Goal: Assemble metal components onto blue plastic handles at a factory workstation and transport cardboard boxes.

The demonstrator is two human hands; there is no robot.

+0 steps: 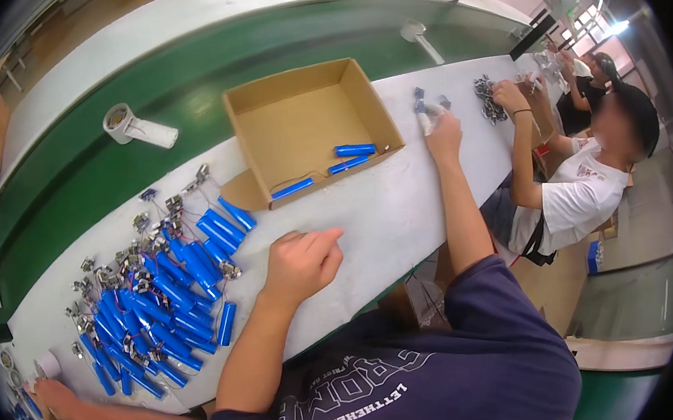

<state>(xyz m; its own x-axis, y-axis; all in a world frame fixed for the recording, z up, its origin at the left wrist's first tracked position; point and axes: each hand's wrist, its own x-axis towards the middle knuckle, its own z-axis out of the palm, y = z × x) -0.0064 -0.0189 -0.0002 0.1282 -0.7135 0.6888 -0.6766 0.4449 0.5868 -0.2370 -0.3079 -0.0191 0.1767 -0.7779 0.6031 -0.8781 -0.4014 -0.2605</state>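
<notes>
My left hand [305, 263] is over the white table in front of the carton, its fingers loosely curled and nothing visible in them. To its left spreads a pile of blue cylindrical battery cells [162, 295] with wires and small circuit boards. My right hand [444, 136] reaches to the table right of the carton, closed around a small white and dark blue part [424, 114]. Its exact kind is too small to tell. The open cardboard box [296, 125] lies between and beyond my hands, with several blue cells [354, 150] at its near edge.
Behind the table runs a green belt [201, 69] carrying white handle-shaped housings [142, 129]. Right of my hand lies a heap of small metallic parts [489, 100], near a seated co-worker in a white shirt [582, 194]. Another person's hand [56, 399] rests at the far left beside a white roll [47, 366].
</notes>
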